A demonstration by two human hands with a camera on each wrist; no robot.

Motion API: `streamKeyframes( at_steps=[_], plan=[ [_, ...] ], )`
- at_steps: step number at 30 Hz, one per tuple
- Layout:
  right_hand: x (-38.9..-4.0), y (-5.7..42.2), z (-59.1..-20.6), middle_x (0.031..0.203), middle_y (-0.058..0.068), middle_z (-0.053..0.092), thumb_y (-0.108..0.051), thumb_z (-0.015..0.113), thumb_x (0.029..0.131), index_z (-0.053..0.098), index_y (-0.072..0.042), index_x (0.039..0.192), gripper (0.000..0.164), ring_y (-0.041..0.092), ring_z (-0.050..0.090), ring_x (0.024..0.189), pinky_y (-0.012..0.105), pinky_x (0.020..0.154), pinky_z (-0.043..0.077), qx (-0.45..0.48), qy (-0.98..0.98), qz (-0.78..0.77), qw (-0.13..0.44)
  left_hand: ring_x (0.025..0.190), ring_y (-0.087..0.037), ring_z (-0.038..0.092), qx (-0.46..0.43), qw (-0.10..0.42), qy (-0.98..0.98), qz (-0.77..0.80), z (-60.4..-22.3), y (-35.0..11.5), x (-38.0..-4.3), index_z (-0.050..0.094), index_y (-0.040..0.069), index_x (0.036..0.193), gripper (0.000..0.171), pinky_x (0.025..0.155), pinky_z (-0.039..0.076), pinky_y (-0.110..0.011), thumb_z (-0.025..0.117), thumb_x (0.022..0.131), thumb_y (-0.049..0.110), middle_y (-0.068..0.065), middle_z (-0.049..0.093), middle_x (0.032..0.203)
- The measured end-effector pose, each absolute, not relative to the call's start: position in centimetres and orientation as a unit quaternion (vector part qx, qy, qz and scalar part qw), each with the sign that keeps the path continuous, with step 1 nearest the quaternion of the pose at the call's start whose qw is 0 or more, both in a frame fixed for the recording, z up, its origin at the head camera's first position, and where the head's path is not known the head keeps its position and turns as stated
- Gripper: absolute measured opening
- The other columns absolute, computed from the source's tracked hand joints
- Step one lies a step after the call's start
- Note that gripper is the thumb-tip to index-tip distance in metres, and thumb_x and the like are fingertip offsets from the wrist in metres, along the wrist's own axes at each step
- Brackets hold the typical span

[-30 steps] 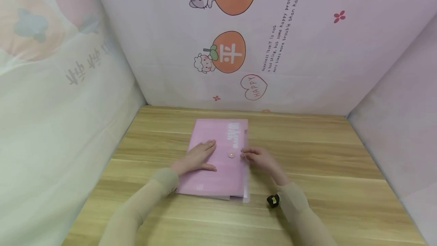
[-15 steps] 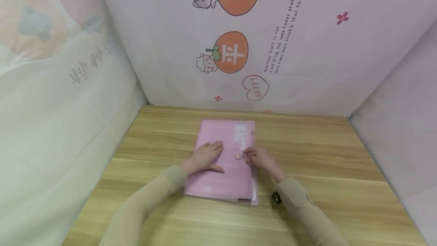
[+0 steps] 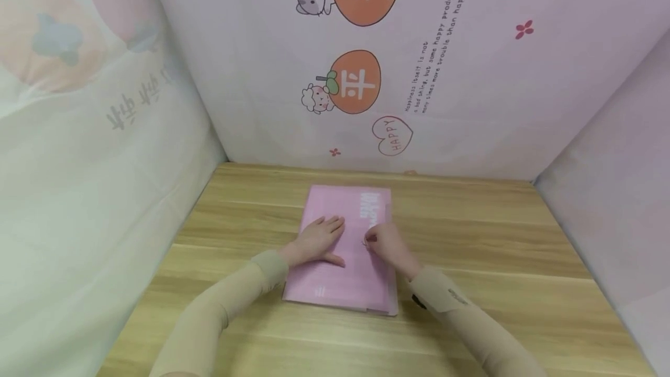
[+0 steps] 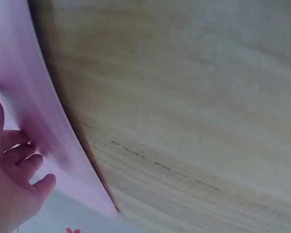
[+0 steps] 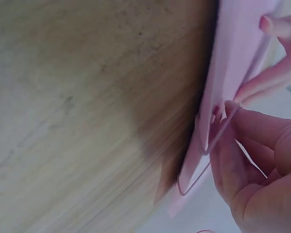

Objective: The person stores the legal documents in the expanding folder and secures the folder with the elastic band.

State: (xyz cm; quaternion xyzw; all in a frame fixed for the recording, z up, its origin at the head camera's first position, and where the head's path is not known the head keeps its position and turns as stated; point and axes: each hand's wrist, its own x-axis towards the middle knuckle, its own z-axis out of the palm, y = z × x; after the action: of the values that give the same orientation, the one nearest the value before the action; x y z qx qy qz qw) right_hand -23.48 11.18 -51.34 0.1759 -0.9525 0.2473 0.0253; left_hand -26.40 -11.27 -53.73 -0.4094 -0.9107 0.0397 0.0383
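Observation:
A pink file folder (image 3: pixel 340 287) with white lettering lies flat on the table. My left hand (image 3: pixel 316 241) rests spread on the middle of its cover, fingers straight and thumb apart. At the folder's right edge, my right hand (image 3: pixel 389 247) pinches a thin pink cord (image 5: pixel 222 131) between thumb and fingertips. In the right wrist view the cord runs from the fingertips around the folder's edge. The folder's round button is hidden behind the right hand in the head view. The left wrist view shows the left hand (image 4: pixel 14 179) on the pink cover.
A small black object (image 3: pixel 419 301) lies on the wooden table (image 3: pixel 497 237), partly covered by the right sleeve. Printed white cloth walls (image 3: pixel 460 132) stand at the back and both sides.
The right hand has moved left with the cord, from beside the folder's edge to over the button. The folder has shifted slightly right in the head view; the left hand stays on it.

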Motion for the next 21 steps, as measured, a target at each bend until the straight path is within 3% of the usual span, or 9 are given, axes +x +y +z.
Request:
streamKeyframes(
  at_steps=[8, 21],
  plan=[
    [-23.9, 10.2, -51.5, 0.077, 0.011, 0.075, 0.006, 0.072, 0.077, 0.076, -0.003, 0.074, 0.01, 0.024, 0.071, 0.075, 0.036, 0.074, 0.059, 0.211, -0.957, 0.196, 0.043, 0.144, -0.036, 0.039, -0.424, 0.005, -0.906, -0.01, -54.0, -11.5, -26.4, 0.044, 0.001, 0.148, 0.102, 0.115, 0.039, -0.049, 0.063, 0.077, 0.072, -0.023, 0.038, 0.155],
    [-25.6, 9.9, -50.6, 0.075, 0.011, 0.072, 0.002, 0.07, 0.081, 0.073, -0.002, 0.074, 0.009, 0.024, 0.067, 0.074, 0.036, 0.072, 0.057, 0.286, -0.951, 0.114, 0.027, 0.139, -0.038, 0.045, -0.45, 0.039, -0.892, -0.009, -53.7, -11.7, -27.2, 0.049, -0.004, 0.142, 0.102, 0.116, 0.038, -0.045, 0.067, 0.075, 0.071, -0.027, 0.045, 0.15]
  ],
)
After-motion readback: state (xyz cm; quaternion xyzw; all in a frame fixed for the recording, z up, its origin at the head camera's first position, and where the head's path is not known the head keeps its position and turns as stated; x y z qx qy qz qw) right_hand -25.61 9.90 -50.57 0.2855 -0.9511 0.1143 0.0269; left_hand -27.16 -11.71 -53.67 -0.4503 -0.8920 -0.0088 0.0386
